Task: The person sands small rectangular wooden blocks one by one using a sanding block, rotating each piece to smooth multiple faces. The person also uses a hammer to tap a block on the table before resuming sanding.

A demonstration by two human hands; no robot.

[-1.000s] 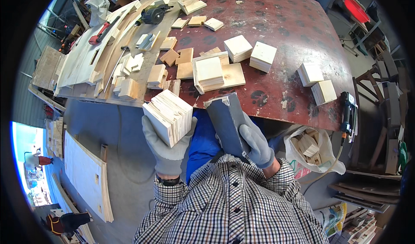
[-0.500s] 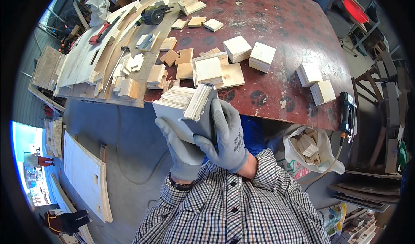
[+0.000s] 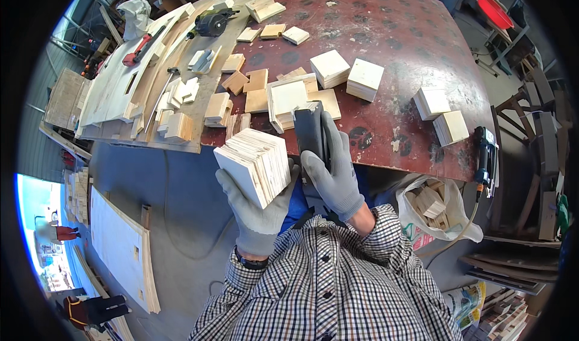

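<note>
My left hand [image 3: 256,211], in a grey glove, is closed around a plywood block [image 3: 256,163] made of several stacked layers, its edges facing up and right. My gloved right hand [image 3: 338,175] grips a dark sanding block [image 3: 310,133], a slab wrapped in what looks like black sandpaper with pale wood showing at its top end. The two blocks are apart, side by side above the table's near edge. Just beyond the sanding block, a light square wood piece [image 3: 288,98] rests among other pieces on the red table [image 3: 410,57].
Two pairs of plywood blocks [image 3: 365,78] [image 3: 443,119] stand to the right. A black power tool [image 3: 484,157] with a hose hangs at the table's right edge, above a white sack [image 3: 467,223] of offcuts. A circular saw [image 3: 211,24] and a red tool [image 3: 136,51] lie far left.
My right hand has drawn the sanding block off the plywood block, to the right and upright. The plywood block has turned in my left hand, showing its layered edges.
</note>
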